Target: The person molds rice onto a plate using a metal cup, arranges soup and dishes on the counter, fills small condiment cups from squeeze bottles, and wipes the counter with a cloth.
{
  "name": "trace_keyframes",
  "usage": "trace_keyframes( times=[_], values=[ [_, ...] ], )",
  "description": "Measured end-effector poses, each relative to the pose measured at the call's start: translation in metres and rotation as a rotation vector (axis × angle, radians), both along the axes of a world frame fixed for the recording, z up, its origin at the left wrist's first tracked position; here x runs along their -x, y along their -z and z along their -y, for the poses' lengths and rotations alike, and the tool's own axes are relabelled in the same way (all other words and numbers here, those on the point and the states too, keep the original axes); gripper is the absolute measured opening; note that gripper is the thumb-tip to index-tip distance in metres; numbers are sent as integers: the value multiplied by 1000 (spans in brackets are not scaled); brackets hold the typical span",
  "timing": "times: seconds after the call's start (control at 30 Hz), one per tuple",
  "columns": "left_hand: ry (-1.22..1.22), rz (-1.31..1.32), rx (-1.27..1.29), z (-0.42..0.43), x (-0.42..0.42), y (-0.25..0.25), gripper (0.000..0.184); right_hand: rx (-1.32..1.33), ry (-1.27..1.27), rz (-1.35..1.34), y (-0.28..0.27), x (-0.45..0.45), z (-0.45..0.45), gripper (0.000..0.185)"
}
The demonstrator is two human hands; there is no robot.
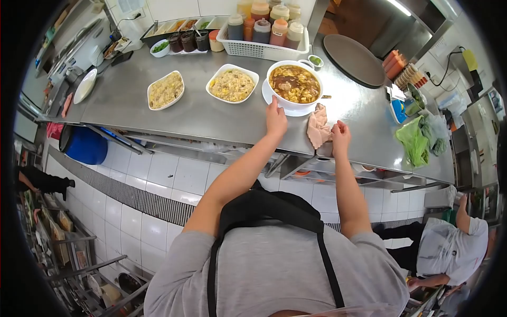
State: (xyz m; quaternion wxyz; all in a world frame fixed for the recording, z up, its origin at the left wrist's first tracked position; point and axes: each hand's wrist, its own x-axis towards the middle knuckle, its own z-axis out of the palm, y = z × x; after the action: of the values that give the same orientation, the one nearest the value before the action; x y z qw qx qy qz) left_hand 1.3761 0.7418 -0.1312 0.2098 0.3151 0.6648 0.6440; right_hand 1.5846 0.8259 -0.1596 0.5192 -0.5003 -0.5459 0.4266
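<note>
A white bowl of brown soup (294, 84) with pieces of egg and meat stands on a white plate (296, 112) on the steel counter. My left hand (276, 119) is closed at the near left edge of that plate, its fingertips close against the bowl's side. Just right of the bowl lies a crumpled pink cloth (318, 127), hanging slightly over the counter's front edge. My right hand (341, 138) has its fingers pinched together at the cloth's right side. Left of the soup sit two white bowls of fried rice, a nearer one (232, 84) and a farther one (166, 91).
Behind the bowls stands a white basket (264, 48) of sauce bottles. A small bowl of limes (315, 61) and a round brown tray (355, 61) are beyond the soup. Bagged greens (414, 140) lie at right. Another person (449, 245) is behind me at right.
</note>
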Motion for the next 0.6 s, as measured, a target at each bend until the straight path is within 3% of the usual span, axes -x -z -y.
trace_keyframes(
  times=[0.13, 0.23, 0.33, 0.4, 0.5, 0.6],
  values=[
    [-17, 159, -127, -3, -7, 2, 41, -96, 2, 133, -10, 5, 14, 22],
    [64, 762, -225, 23, -10, -38, 30, -93, 15, 175, -3, 10, 9, 22],
    [347, 968, -176, 59, 0, -39, 22, -107, -60, 316, -20, 14, 18, 24],
    [391, 885, -57, 93, 8, -47, 20, -218, -177, 498, -37, 21, 33, 29],
    [315, 644, 28, 155, 48, -38, 18, -713, -310, 909, -40, 26, 64, 37],
    [7, 467, 81, 241, 101, -13, 17, -939, -145, 946, -70, 36, 104, 39]
  ],
)
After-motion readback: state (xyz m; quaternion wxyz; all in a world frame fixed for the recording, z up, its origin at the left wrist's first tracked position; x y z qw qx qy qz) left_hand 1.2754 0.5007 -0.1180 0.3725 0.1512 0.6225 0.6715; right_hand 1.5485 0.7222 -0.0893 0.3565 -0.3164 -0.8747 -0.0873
